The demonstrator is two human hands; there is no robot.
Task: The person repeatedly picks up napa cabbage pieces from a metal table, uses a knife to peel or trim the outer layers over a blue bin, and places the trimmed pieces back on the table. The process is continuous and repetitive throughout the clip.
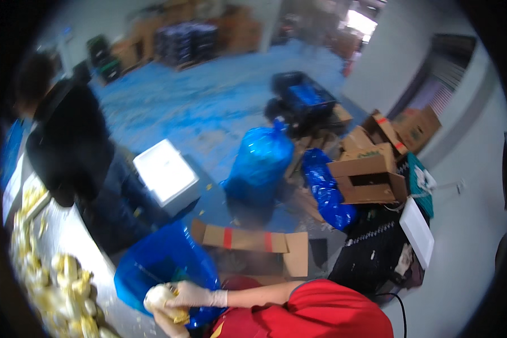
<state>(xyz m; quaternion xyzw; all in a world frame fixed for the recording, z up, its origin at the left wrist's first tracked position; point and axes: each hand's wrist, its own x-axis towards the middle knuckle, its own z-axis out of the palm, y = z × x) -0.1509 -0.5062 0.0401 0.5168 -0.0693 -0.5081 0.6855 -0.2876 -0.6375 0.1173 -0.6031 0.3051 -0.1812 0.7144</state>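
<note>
A pale cabbage-like head (pixel 157 298) with yellowish leaves is between my hands, over the rim of a bin lined with a blue plastic bag (pixel 129 276). My right hand (pixel 189 294), in a whitish glove, grips its right side. From below, my left hand (pixel 164 319) supports the head, its fingers mostly hidden by the vegetable. More pale yellow-white heads (pixel 69 274) are piled at the left on a metal table (pixel 112 302), with leaf scraps scattered around them.
Across the bin, a person in dark clothing (pixel 72 139) stands at the table beside a white foam box (pixel 167 169). An open cardboard box (pixel 247 241) is near my right arm. Beyond are a full blue bag (pixel 264 156), cardboard boxes (pixel 363 179) and a black crate (pixel 304 95).
</note>
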